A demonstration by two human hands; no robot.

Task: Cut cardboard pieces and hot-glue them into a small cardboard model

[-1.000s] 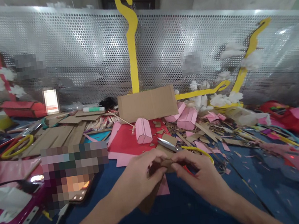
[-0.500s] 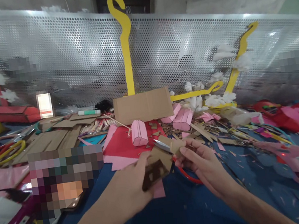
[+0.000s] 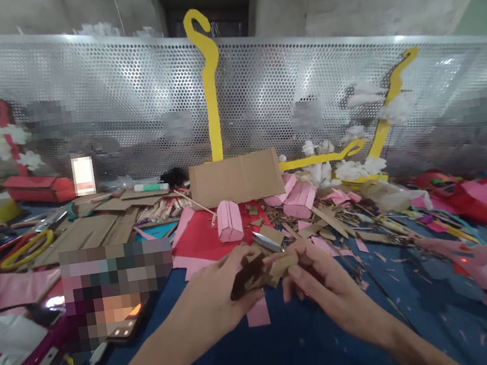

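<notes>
Dark cardboard [image 3: 246, 277]: deep brown and shaded on the face turned to the viewer, broken by paler patches, its outline uneven; it is held tilted above the middle of the bench [image 3: 294, 350], nearer the front edge than the back.
Tan piece [image 3: 283, 266]: small, lighter and matte, with angular edges; it sits right beside the dark cardboard, and whether the two are joined cannot be told.
Left grip [image 3: 223, 294]: closed around the left end of the dark cardboard, fingers over the top and underneath.
Right grip [image 3: 320, 274]: thumb and forefinger pinched together on the right end of the tan piece, the other fingers loosely bent below.
Pink offcut [image 3: 258, 313]: flat on the bench, just below the left grip.
Scissors [image 3: 269, 241]: metal blades slanting out beyond the right grip, which hides most of the handles.
Pink box [image 3: 230, 223]: many-sided, with dark lines along its seams, resting on a red sheet [image 3: 201, 237] farther back.
Cardboard panel [image 3: 236, 177]: plain brown, upright toward the back edge, a tall yellow hook [image 3: 212, 102] rising behind it.
Glue gun [image 3: 467, 263]: pink, a small red light showing, toward the right edge.
Glue stick [image 3: 150, 187]: white and green, near the back edge, left of the panel.
</notes>
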